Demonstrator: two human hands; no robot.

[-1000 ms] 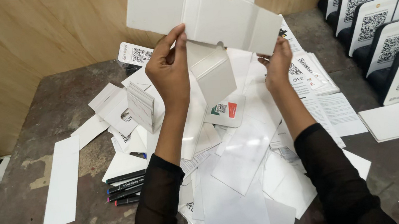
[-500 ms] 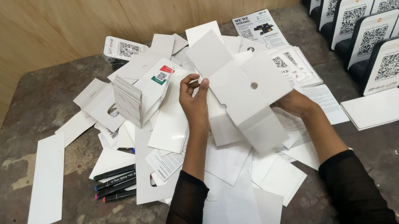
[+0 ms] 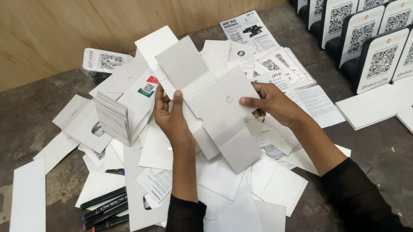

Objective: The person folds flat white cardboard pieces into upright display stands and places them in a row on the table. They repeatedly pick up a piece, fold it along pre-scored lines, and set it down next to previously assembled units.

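1. A person in black sleeves holds a grey folded card (image 3: 218, 105) flat above a heap of white sheets (image 3: 224, 200) on a worn dark table (image 3: 11, 129).
2. The left hand (image 3: 171, 117) grips the card's left edge, thumb on top, fingers behind it.
3. The right hand (image 3: 271, 103) grasps the card's right edge, thumb near a small round hole in the middle panel.
4. The card runs diagonally from upper left to lower right, its lower flap hanging over the heap.
5. A stack of cards (image 3: 116, 117) stands just left of the left hand.
6. Four markers (image 3: 103, 210) lie near the left forearm.
7. Upright code stands (image 3: 375, 29) line the table's right rear, against a wooden wall (image 3: 31, 27).
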